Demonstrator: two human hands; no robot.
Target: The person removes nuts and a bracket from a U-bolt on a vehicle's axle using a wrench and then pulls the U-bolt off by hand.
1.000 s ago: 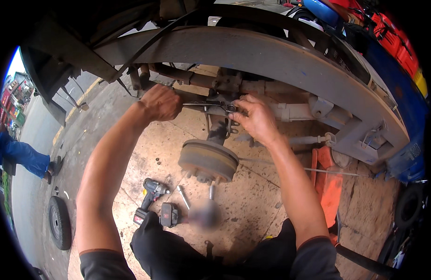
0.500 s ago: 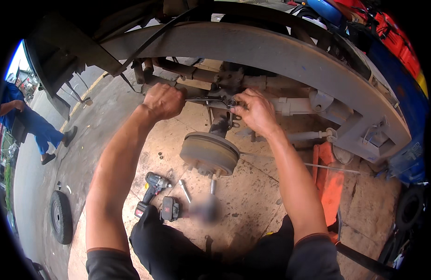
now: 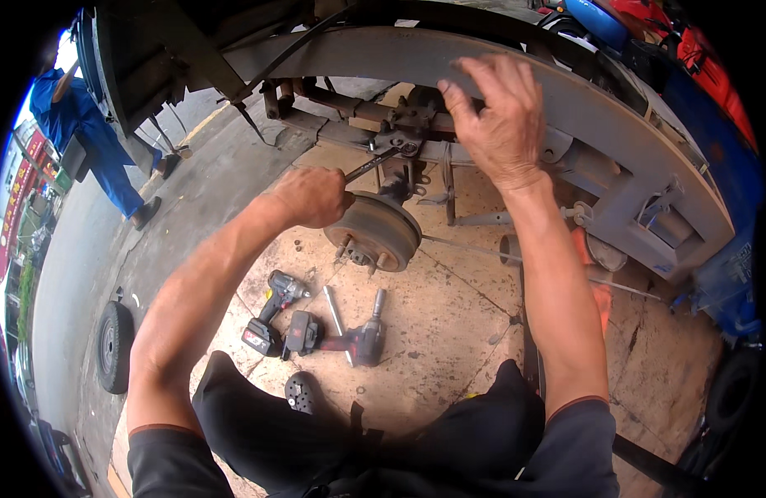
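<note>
My left hand [image 3: 315, 197] is closed round the handle of a dark metal wrench [image 3: 369, 164], whose ring end sits on a fitting at the axle bracket [image 3: 406, 120]. My right hand [image 3: 499, 116] is off the wrench, raised in front of the grey frame beam [image 3: 590, 95], fingers apart and curved, holding nothing. Below the bracket hangs a rusty hub drum [image 3: 370, 231] with studs. On the floor below lie two cordless impact tools [image 3: 281, 290] [image 3: 358, 342], a silver bar [image 3: 333, 305] and small nuts [image 3: 298, 246].
A spare tyre [image 3: 113, 347] lies at the left on the grey pavement [image 3: 183, 224]. A person in blue work clothes [image 3: 96, 141] stands at the upper left. An orange piece of equipment [image 3: 599, 303] is beside my right arm. Blue and red objects [image 3: 698, 62] crowd the right.
My left hand has pulled the wrench handle down toward me. My right hand has let go of the wrench and risen up and right. The person in blue has moved into fuller view.
</note>
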